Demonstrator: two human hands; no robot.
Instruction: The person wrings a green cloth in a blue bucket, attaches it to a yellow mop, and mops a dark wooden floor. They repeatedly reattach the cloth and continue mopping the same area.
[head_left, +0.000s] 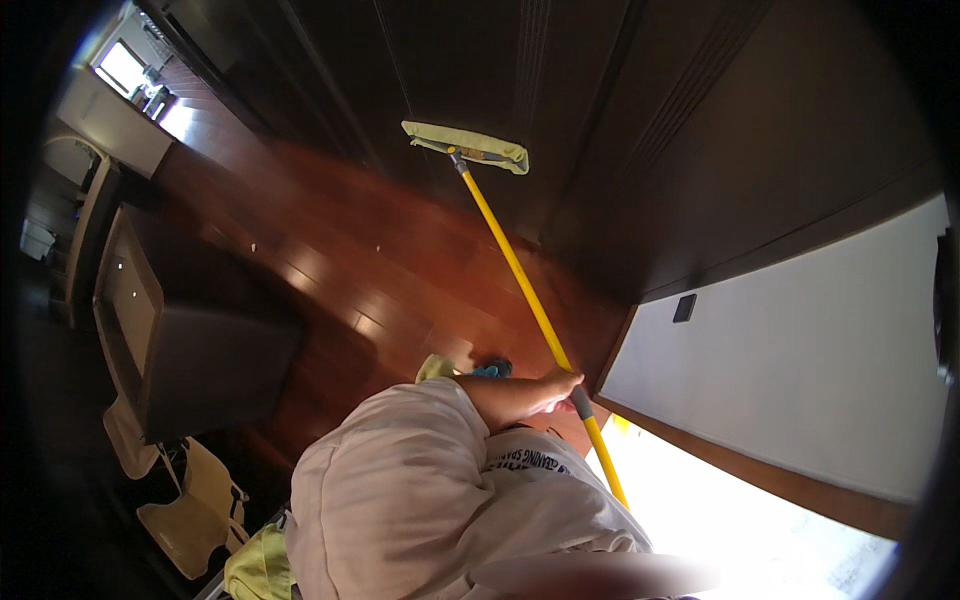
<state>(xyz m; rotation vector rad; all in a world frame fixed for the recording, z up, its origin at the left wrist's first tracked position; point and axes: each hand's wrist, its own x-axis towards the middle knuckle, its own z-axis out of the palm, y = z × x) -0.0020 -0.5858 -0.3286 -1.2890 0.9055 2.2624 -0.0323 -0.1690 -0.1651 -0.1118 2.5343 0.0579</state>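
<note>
My left hand (559, 390) is wrapped around the yellow pole (517, 266) of a flat mop, close to a grey collar on it. From there the pole slants up and away to the mop head, where a pale yellow-green pad (469, 137) lies against a dark panelled surface (480, 67), above the reddish wood floor (337, 217). The pole's near end runs down past my light-coloured shirt (405, 495) and out of sight. My right hand is not in view; a blurred shape at the bottom edge cannot be made out.
At left stands a dark table (217, 360), with a beige chair (191, 517) below it. A yellow-green cloth (262, 566) hangs near my side. To the right is a white panel (780, 360) bearing a small dark plate (684, 307). A blue shoe (491, 369) shows below my arm.
</note>
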